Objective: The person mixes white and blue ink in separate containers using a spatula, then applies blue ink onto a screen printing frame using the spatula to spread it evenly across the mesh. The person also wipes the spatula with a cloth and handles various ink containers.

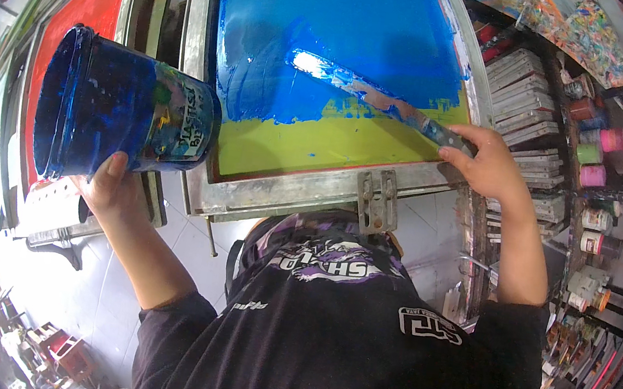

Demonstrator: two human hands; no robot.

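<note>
My left hand (110,185) grips a blue-smeared bucket (114,109), its thumb showing on the near side and the other fingers mostly hidden. The bucket is tilted over at the left edge of a metal-framed printing screen (279,200); its inside cannot be seen. My right hand (481,160) is closed round the handle of a long, flat ink spatula (376,95). Its blade points left over the screen, and the tip is coated in wet blue ink. Thick blue ink (351,11) covers most of the mesh, leaving a yellow-green strip (294,149) along the near side.
A second screen with red ink (89,0) stands on the left. A metal hinge clamp (378,201) sits at the near frame edge. To the right, shelves hold stacked grey frames (525,97) and several ink pots (592,153). A red crate (70,352) is at lower left.
</note>
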